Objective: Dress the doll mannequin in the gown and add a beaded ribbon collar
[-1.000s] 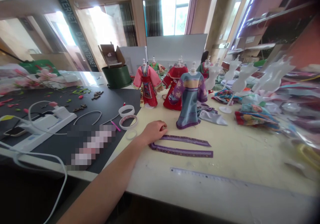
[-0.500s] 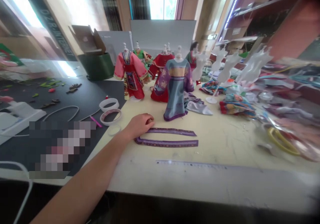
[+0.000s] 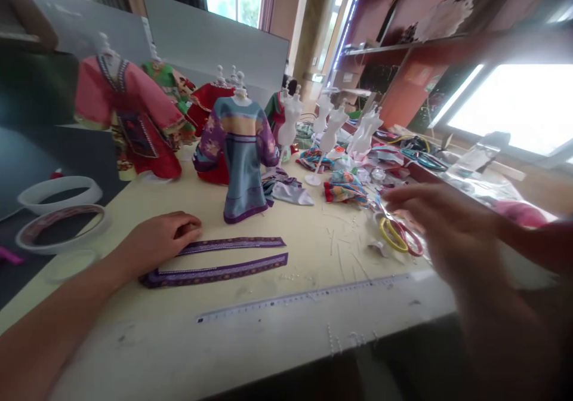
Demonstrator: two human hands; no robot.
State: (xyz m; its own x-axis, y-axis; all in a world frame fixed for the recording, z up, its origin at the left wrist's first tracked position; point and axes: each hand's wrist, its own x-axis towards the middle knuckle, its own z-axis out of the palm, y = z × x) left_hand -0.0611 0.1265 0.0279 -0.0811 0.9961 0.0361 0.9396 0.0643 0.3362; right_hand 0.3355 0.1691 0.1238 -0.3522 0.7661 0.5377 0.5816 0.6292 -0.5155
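On the table (image 3: 313, 225), between the dress (image 3: 244, 171) and the ruler (image 3: 304, 298), the trim (image 3: 224, 271) is being partly covered by the curled left hand (image 3: 165, 235); whether it is being gripped cannot be told. The blurred right hand (image 3: 447, 225) is being held loosely open beside the scissors (image 3: 400, 240).

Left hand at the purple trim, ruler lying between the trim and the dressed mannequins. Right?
Not quite: the ruler lies on the near side of the purple trim, not between it and the dressed mannequins. The head view shows this. The left hand is at the trim, as you say.
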